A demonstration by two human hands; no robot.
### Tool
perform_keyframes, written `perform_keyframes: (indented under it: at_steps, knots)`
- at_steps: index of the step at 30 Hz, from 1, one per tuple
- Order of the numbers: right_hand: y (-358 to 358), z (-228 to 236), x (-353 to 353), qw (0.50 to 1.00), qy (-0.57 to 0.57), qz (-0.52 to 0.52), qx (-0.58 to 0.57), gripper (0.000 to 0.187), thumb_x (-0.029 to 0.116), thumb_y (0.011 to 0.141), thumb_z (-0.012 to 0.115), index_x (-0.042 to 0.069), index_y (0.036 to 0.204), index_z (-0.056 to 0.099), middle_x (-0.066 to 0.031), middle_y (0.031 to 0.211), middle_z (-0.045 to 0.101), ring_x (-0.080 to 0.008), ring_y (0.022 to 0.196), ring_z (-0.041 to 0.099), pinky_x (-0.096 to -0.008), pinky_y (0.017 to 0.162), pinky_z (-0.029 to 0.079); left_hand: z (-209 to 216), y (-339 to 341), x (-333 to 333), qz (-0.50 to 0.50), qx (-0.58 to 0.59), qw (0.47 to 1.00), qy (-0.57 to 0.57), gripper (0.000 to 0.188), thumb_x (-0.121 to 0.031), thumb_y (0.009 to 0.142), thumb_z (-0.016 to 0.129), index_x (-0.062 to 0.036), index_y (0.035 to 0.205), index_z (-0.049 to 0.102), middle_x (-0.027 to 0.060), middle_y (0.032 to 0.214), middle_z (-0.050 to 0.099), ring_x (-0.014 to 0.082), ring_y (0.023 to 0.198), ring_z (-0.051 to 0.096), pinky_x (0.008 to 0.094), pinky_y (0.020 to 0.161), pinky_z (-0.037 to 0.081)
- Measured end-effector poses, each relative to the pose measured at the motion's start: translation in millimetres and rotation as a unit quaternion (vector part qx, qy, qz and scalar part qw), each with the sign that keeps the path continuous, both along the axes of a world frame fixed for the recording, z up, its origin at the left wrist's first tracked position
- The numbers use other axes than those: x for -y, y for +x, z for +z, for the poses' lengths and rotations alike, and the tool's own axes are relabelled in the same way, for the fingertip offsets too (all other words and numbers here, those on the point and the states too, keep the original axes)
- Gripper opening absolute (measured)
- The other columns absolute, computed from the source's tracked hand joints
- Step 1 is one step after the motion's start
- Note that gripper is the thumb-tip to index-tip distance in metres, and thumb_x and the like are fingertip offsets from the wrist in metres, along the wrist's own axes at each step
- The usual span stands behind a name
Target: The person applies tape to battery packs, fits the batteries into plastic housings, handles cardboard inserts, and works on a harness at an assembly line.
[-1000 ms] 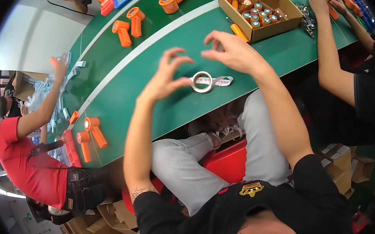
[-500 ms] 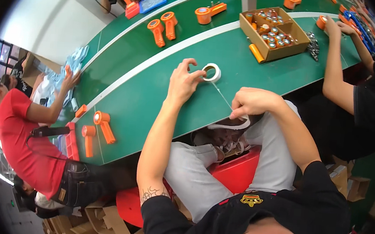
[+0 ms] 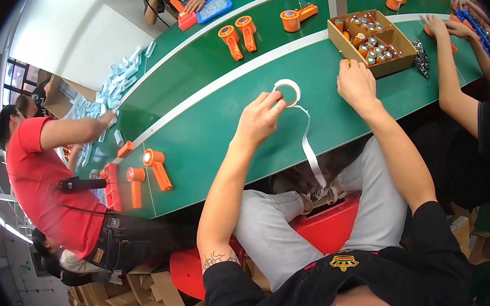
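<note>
My left hand [image 3: 260,118] pinches the lower rim of a white tape roll [image 3: 288,82], which is tipped up above the green table. From the roll a loose white strip of tape [image 3: 307,140] hangs in a curve past the table's near edge, its lower end free above my lap. Farther right, my right hand [image 3: 356,84] is closed over an orange cylinder [image 3: 347,62] beside the cardboard box; only a bit of it shows past the fingers. That box [image 3: 398,64] holds several orange cylinders with pale ends, split by a divider.
Orange handheld housings stand on the table [image 3: 212,126], including one pair [image 3: 231,41] across the white strip. A dark metal heap [image 3: 421,59] lies beside the box. Co-workers sit left, right and opposite, one in a red shirt [image 3: 48,175] near pale blue pieces [image 3: 116,84].
My right hand has let go of the tape strip and moved up and right to the orange cylinder beside the box. The strip now dangles. The view has shifted slightly.
</note>
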State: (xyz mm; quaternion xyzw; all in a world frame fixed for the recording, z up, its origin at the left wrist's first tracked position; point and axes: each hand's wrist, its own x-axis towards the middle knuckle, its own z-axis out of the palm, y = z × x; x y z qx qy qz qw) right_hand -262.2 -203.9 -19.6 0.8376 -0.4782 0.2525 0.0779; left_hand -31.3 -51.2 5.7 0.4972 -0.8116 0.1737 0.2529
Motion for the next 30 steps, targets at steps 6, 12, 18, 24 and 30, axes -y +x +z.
perform_keyframes:
  at_steps: [6, 12, 18, 24, 30]
  knots:
    - [-2.5, -13.1, -4.3, 1.000, -0.020, 0.001, 0.014, 0.032, 0.013, 0.078, 0.068, 0.004, 0.108, 0.060, -0.0145, 0.097, 0.059, -0.0331, 0.099, 0.062, -0.0433, 0.078, 0.056, 10.7, -14.9, -13.8, -0.013, -0.025, 0.999, -0.027, 0.024, -0.008, 0.071, 0.078, -0.0091, 0.089, 0.061, 0.0035, 0.093, 0.061, 0.0257, 0.088, 0.061, 0.0378, 0.071, 0.052]
    - [-1.6, -11.1, 4.5, 0.992, 0.113, -0.031, -0.035, 0.040, 0.013, 0.078, 0.070, -0.003, 0.112, 0.058, -0.0196, 0.097, 0.063, -0.0358, 0.075, 0.070, -0.0452, 0.067, 0.058, 15.6, -21.0, -31.0, -0.006, -0.072, 0.997, -0.039, 0.024, -0.006, 0.071, 0.076, -0.0088, 0.091, 0.063, 0.0050, 0.094, 0.059, 0.0295, 0.097, 0.059, 0.0376, 0.078, 0.052]
    - [-4.8, 22.8, -12.8, 0.663, 0.529, 0.153, 0.507, 0.055, 0.019, 0.092, 0.057, 0.004, 0.143, 0.042, -0.0120, 0.092, 0.063, -0.0194, 0.071, 0.069, -0.0277, 0.053, 0.054, 16.1, -26.6, -45.7, -0.023, -0.085, 0.996, 0.003, 0.025, -0.003, 0.067, 0.075, -0.0070, 0.090, 0.063, 0.0067, 0.098, 0.060, 0.0304, 0.101, 0.059, 0.0391, 0.081, 0.053]
    - [0.4, 51.1, -63.5, 0.616, 0.572, 0.315, 0.440, 0.045, 0.014, 0.089, 0.058, 0.008, 0.133, 0.047, -0.0085, 0.085, 0.062, -0.0107, 0.063, 0.058, -0.0223, 0.049, 0.045, 12.6, -23.7, -47.1, -0.026, -0.058, 0.998, 0.002, 0.026, 0.001, 0.064, 0.071, -0.0059, 0.088, 0.063, 0.0065, 0.098, 0.059, 0.0299, 0.100, 0.060, 0.0370, 0.080, 0.054]
    - [20.8, 45.1, -55.0, 0.723, 0.470, 0.401, 0.310, 0.032, 0.010, 0.087, 0.060, 0.003, 0.117, 0.057, -0.0022, 0.078, 0.061, -0.0043, 0.067, 0.049, -0.0236, 0.062, 0.040, 10.7, -26.4, -38.2, -0.044, -0.020, 0.999, 0.022, 0.024, 0.001, 0.062, 0.069, -0.0056, 0.083, 0.060, 0.0063, 0.095, 0.058, 0.0291, 0.099, 0.061, 0.0373, 0.079, 0.055]
